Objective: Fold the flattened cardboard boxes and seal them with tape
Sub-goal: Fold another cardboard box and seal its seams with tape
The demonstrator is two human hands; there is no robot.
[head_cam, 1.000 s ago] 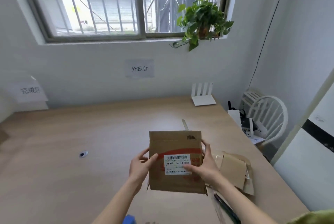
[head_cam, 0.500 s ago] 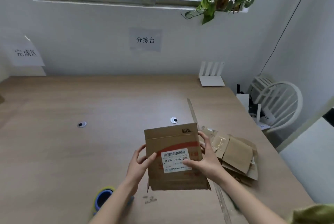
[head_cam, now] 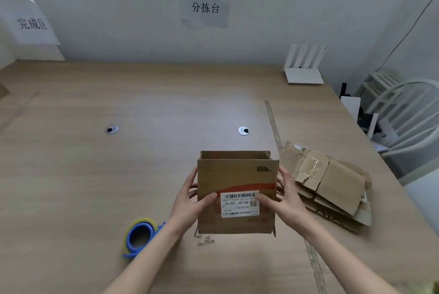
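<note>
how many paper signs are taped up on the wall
2: one sign on the wall straight ahead above the table, another sign at far left. More may lie outside the view.

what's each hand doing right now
Left hand: gripping the cardboard box by its left side.
Right hand: gripping the same box by its right side.

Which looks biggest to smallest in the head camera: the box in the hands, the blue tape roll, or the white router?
1. Box, held by the left hand and right hand.
2 and 3. Tape roll and router look alike; the router sits farther away, so no ranking.
</note>
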